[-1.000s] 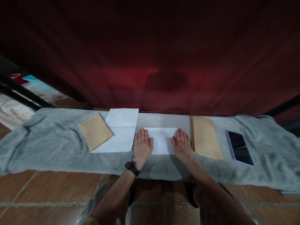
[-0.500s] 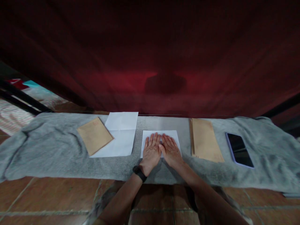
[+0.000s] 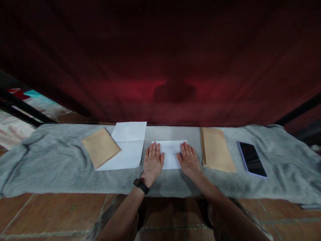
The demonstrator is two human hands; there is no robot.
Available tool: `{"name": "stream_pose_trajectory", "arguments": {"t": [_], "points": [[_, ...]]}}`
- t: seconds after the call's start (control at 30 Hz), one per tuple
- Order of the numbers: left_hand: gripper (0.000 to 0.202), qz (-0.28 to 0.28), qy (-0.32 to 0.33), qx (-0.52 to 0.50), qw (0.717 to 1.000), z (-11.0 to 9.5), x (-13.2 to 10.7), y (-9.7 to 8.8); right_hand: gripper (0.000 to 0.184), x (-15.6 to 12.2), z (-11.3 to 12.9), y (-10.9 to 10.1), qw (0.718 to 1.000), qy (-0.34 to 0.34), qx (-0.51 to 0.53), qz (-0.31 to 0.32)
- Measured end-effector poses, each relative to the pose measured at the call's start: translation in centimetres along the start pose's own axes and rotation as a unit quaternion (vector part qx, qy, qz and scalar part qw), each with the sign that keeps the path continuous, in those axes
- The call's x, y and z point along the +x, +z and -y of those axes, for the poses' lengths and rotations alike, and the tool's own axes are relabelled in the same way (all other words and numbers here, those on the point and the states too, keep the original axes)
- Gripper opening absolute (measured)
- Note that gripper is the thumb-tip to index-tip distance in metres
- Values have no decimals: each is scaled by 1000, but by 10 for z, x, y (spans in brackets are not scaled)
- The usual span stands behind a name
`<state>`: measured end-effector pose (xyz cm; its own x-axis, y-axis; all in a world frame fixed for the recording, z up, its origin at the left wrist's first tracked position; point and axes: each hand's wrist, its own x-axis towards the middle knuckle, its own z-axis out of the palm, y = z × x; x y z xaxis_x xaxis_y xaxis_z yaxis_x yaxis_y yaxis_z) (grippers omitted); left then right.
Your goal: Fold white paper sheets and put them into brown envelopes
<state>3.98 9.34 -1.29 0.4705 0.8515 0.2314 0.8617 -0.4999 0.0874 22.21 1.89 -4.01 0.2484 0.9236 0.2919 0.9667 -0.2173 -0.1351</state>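
Towelled worktop (image 3: 62, 160) — my left hand (image 3: 152, 163), right hand (image 3: 188, 161) flat on folded paper (image 3: 170, 152), fingers open, gripping nothing; probably limp — pinch an edge.

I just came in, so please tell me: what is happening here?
A person presses a folded white paper flat: left hand on its left edge, right hand on its right. On the grey cloth lie a brown envelope overlapping a white sheet, a stack of brown envelopes and a phone.
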Motion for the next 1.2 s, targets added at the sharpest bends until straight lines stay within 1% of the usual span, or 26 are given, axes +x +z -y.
{"name": "stream_pose_trajectory", "arguments": {"t": [0.23,0.3,0.37,0.47,0.57,0.63,0.7,0.77,0.83,0.97,1.03,1.1,1.13,1.2], "points": [[57,-11,-16,-5,1000,8,-7,-3,67,-5,-7,-5,999,44,5,-9],[57,-18,-18,-5,1000,8,-11,-4,66,-7,-7,-9,999,49,14,-12],[56,-23,-6,-14,1000,5,-18,-4,64,-9,-4,-14,999,44,29,-7],[54,-12,45,-43,998,-5,-32,-5,61,-14,9,-19,998,1,69,7],[54,17,127,-51,990,-13,-47,-9,58,-23,27,-22,990,-70,115,31],[54,32,136,-39,989,-15,-54,-12,56,-30,37,-22,985,-106,131,49],[54,46,127,-21,991,-13,-59,-16,56,-37,43,-21,982,-119,130,59],[54,58,118,-3,991,-8,-60,-17,55,-40,43,-19,985,-113,121,59],[54,64,106,13,992,-3,-61,-17,54,-40,40,-18,989,-89,109,52],[54,50,75,27,996,0,-61,-14,52,-33,31,-19,995,-34,89,42],[53,36,58,24,997,-5,-60,-12,52,-29,29,-21,995,-12,85,46],[52,27,55,13,998,-13,-56,-11,53,-23,28,-24,995,3,89,51],[52,26,63,5,998,-18,-53,-10,53,-20,28,-26,994,-1,96,52],[51,34,88,-11,996,-27,-46,-9,53,-13,30,-28,992,-30,114,50]]}}
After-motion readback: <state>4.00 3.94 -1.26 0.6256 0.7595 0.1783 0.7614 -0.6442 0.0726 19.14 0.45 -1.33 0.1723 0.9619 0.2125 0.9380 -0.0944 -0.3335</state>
